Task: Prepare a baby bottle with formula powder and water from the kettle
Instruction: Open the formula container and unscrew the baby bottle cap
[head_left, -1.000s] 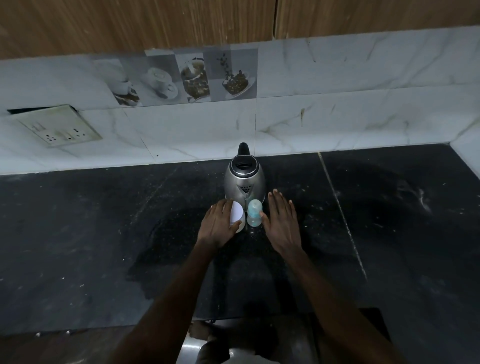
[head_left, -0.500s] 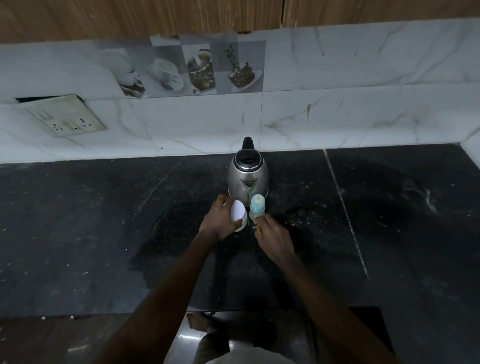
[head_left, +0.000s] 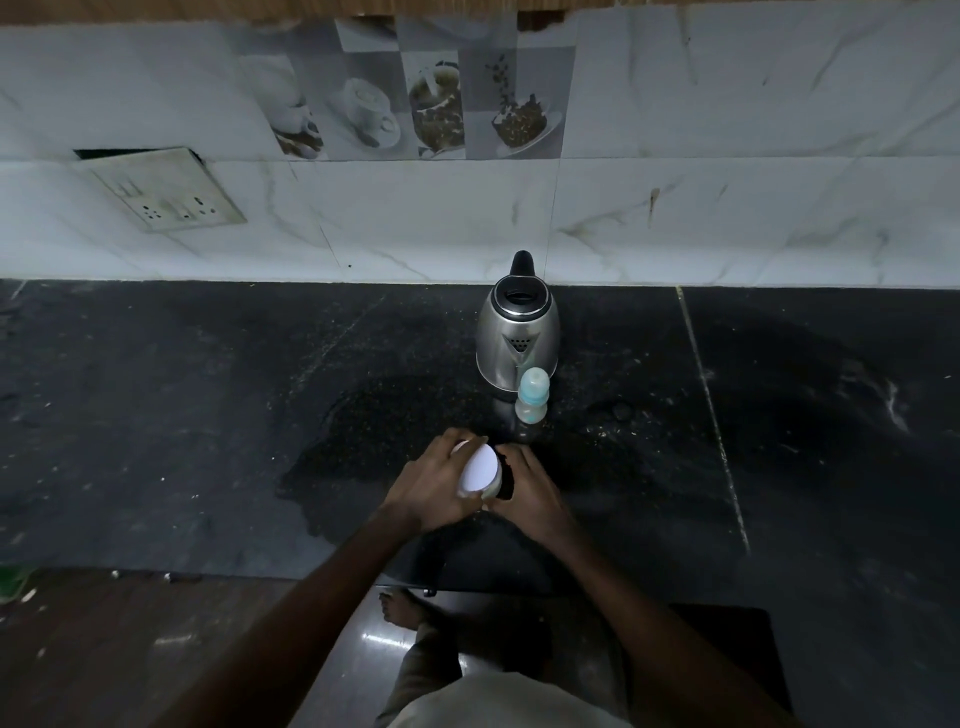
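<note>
Formula container (head_left: 480, 469): small white-lidded tub, held tilted just above the tabletop (head_left: 208, 415), between both hands, nearer the person than the bottle and kettle.
Baby bottle (head_left: 532, 401): upright on the tabletop, cap on, just in front of the kettle and apart from the hands; it looks empty or nearly so, though the dim light leaves this uncertain.
Kettle (head_left: 518, 332): steel, upright near the tiled wall, spout facing the person, untouched.
Step in hand (judged): opening the formula container; the bottle is not yet uncapped, so the task is at an early stage.
Method advised: bring the tub level before the lid comes free, so no powder spills; brace the body with one hand and work the lid with the other; keep it low over the tabletop.
Left hand (head_left: 436, 486): fingers curled closed around the tub's lid end, gripping its left side.
Right hand (head_left: 527, 491): fingers bent about the tub's dark lower body on the right side, in contact; how firmly they close cannot be told.
Surroundings: socket plate (head_left: 166, 189) on the wall at left; dark, speckled tabletop.
</note>
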